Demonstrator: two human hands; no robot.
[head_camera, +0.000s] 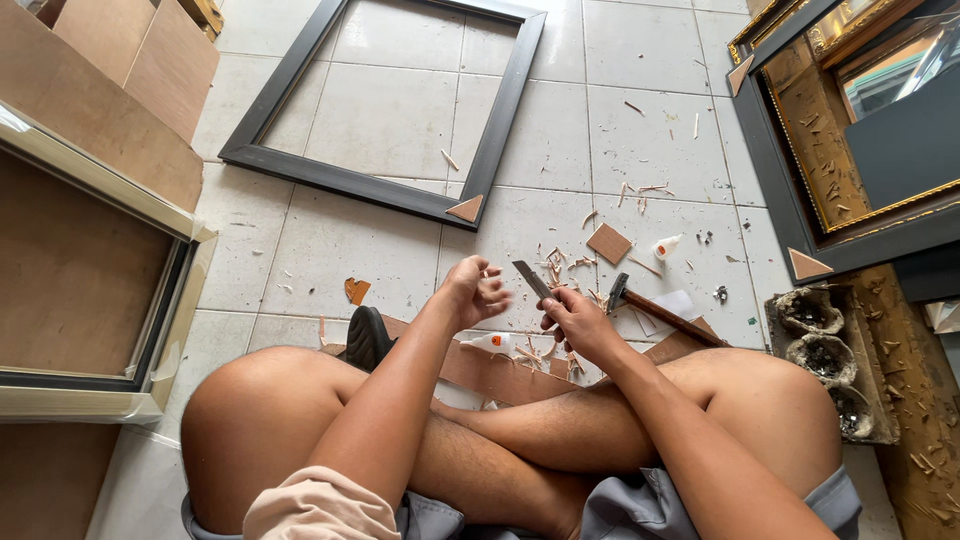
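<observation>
The person sits cross-legged on a pale tiled floor (340, 240) littered with wood shavings. The right hand (578, 322) is clenched around the handle of a flat-bladed steel knife (531, 279), its blade slanting up and left toward the left hand (475, 292). The left hand is curled shut, pinching something too small to tell. Just right of the right hand lies a wooden-handled hammer (660, 312); beyond the hands rests a black rectangular wooden frame (385, 190).
</observation>
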